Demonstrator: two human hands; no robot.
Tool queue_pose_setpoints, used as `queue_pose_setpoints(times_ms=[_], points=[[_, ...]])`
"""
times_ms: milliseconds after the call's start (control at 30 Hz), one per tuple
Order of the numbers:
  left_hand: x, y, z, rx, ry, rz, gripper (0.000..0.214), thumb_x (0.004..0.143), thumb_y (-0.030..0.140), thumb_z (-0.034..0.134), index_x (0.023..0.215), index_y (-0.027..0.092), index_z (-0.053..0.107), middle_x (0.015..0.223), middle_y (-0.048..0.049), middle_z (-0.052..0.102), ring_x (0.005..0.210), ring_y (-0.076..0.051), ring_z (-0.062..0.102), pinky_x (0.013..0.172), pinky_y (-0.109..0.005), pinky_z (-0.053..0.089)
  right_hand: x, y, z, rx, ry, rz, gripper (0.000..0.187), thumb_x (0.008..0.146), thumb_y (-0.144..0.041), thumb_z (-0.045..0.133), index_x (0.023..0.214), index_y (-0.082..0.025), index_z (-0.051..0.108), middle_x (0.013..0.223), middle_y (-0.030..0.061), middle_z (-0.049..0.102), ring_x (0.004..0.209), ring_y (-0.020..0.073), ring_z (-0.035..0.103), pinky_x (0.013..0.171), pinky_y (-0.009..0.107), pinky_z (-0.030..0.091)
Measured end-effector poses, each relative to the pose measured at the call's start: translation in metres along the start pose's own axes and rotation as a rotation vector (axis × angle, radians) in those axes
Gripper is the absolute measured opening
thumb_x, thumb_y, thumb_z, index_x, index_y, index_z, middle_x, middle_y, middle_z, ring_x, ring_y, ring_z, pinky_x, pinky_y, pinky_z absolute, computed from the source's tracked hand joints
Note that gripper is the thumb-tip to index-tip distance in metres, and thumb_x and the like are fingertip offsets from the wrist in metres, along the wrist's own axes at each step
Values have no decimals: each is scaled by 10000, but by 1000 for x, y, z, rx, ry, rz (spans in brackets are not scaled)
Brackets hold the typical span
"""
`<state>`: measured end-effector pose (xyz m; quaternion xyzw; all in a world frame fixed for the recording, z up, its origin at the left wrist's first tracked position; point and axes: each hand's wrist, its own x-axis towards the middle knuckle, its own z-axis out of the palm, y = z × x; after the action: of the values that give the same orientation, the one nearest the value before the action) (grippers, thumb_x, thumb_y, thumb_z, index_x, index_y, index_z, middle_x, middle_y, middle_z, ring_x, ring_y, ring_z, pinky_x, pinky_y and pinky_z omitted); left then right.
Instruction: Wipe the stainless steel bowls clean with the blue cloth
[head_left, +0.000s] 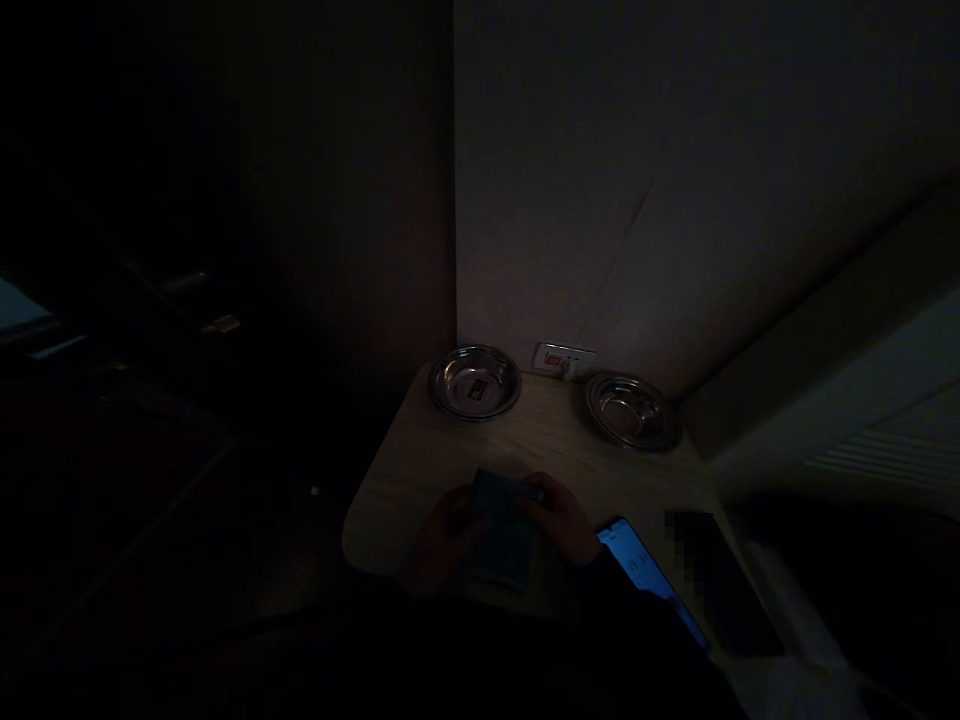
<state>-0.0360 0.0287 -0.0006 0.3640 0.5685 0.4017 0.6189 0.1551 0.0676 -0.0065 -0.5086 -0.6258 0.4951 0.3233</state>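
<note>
The room is very dark. Both my hands hold a dark teal flat object (501,530), perhaps a small box or pack, over the near edge of a light wooden table (555,440). My left hand (442,540) grips its left side with fingers curled. My right hand (559,515) closes over its top right corner. Two shiny steel plates stand at the back of the table: a left plate (474,382) and a right plate (634,410).
A lit phone screen (651,580) lies at the table's right front, beside a dark flat thing (720,580). A wall socket (564,360) sits between the plates. Walls meet in a corner behind the table. A bed edge (862,420) lies to the right.
</note>
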Motion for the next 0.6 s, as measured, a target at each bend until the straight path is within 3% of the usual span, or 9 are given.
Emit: queue_pose_setpoints(times_ms=[100, 167, 300, 467, 600], points=[[9, -9, -3, 110, 77, 65, 492, 661, 443, 651, 1029, 124, 579, 995, -149, 703, 908, -276, 670, 771, -398, 532, 3, 5, -8, -74, 22, 18, 199, 750, -379, 595, 765, -181, 596, 689, -3, 610, 667, 156, 574, 614, 274, 471], [16, -15, 0, 145, 158, 124, 397, 694, 399, 613, 993, 141, 579, 1032, -140, 692, 975, -256, 652, 848, -385, 507, 2, 9, -14, -133, 47, 21, 215, 734, -298, 594, 913, -179, 608, 737, 1, 639, 685, 158, 599, 632, 278, 489], [25, -26, 19, 251, 229, 188, 369, 754, 320, 552, 1073, 137, 541, 1150, -160, 631, 1057, -229, 610, 927, -381, 461, -1, 19, -25, -304, 139, 30, 498, 727, -188, 529, 1223, -168, 493, 788, 22, 656, 712, 175, 632, 668, 309, 515], [18, -31, 42, 466, 149, 257, 398, 697, 235, 613, 1084, 144, 583, 1142, -124, 623, 1092, -238, 566, 979, -388, 402, -1, 30, -36, -552, 243, -3, 525, 752, -182, 507, 1277, -172, 476, 1044, 108, 635, 952, 227, 626, 826, 385, 513], [5, -26, 49, 596, 52, 236, 398, 742, 261, 583, 1131, 177, 588, 1118, -97, 654, 1015, -211, 610, 898, -321, 451, -4, 28, -32, -742, 260, -81, 511, 834, -184, 451, 1344, -157, 427, 1381, 172, 439, 1264, 272, 434, 1014, 455, 391]])
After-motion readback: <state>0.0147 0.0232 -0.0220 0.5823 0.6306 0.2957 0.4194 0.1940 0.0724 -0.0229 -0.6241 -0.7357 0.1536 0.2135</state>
